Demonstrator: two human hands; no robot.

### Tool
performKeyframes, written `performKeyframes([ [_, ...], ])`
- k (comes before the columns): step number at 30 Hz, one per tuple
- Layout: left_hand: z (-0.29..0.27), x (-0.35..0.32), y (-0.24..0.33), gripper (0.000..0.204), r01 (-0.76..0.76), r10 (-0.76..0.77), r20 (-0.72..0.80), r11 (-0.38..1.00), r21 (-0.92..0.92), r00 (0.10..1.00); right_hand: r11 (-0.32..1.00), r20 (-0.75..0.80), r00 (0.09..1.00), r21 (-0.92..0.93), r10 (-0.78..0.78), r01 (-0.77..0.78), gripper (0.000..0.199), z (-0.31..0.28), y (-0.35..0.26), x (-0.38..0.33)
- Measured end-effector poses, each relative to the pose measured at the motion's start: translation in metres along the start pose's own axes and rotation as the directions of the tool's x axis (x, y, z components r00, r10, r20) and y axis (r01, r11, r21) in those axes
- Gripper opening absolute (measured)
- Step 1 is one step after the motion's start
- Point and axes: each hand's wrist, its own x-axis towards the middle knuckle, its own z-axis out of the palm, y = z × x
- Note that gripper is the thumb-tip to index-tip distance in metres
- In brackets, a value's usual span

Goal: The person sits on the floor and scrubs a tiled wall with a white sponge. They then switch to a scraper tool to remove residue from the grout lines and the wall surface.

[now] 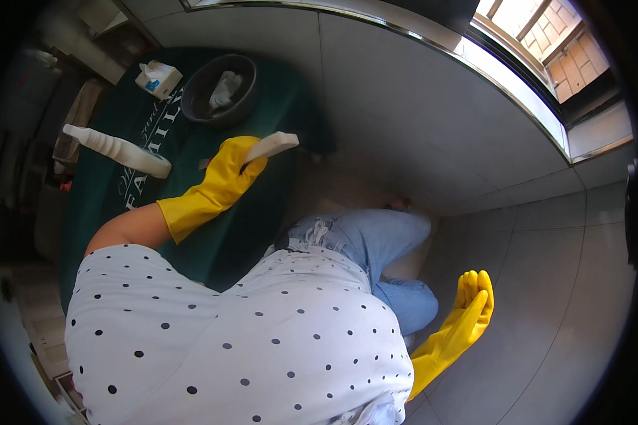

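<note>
Yellow rubber gloves cover both hands. My left hand [232, 170] is over the green-covered table, its gloved fingers wrapped round a white bar-shaped block [275, 145] that sticks out to the right; whether it is a sponge or a brush I cannot tell. Left of that hand, a white long-necked bottle [124, 153] has its base toward the glove. Beyond the hand sits a dark grey bucket [242, 106] with crumpled whitish material [225, 89] inside. Off to the lower right, beside the tiled wall, my right hand [469, 308] is open and holds nothing, fingers stretched out.
White lettering marks the dark green tablecloth [191, 244]. A small tissue pack [159, 79] stands at the table's far left. Grey tiled wall [418, 99] runs along the far and right sides, with a window [546, 39] at upper right. My jeans-clad legs [376, 244] are beside the table.
</note>
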Motion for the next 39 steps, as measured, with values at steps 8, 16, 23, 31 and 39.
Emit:
performKeyframes([
  [8, -0.017, 0.007, 0.010, 0.042, -0.193, 0.212, 0.101, 0.967, -0.167, 0.972, 1.000, 0.061, 0.998, -0.004, 0.024, -0.024, 0.035, 0.022, 0.001, -0.005],
  [16, -0.043, 0.005, -0.026, 0.053, 0.203, -0.195, 0.086, 0.974, -0.096, 0.977, 0.929, 0.414, 0.839, -0.053, 0.353, -0.365, 0.028, 0.103, 0.007, 0.013],
  [23, -0.026, 0.021, -0.002, 0.050, 0.210, -0.174, 0.154, 0.943, -0.259, 0.973, 0.833, 0.758, 0.373, -0.401, 0.535, -0.381, 0.072, 0.243, 0.072, 0.007],
  [31, -0.005, 0.024, -0.071, 0.050, 0.202, -0.084, 0.206, 0.723, -0.661, 0.975, 0.753, 0.818, 0.233, -0.320, 0.526, -0.575, 0.037, 0.317, 0.097, 0.013],
  [39, 0.086, 0.119, 0.078, 0.058, 0.467, 0.058, 0.471, 0.075, -0.881, 0.880, 0.775, 0.543, 0.789, 0.351, 0.289, -0.526, 0.026, 0.127, 0.040, 0.006],
])
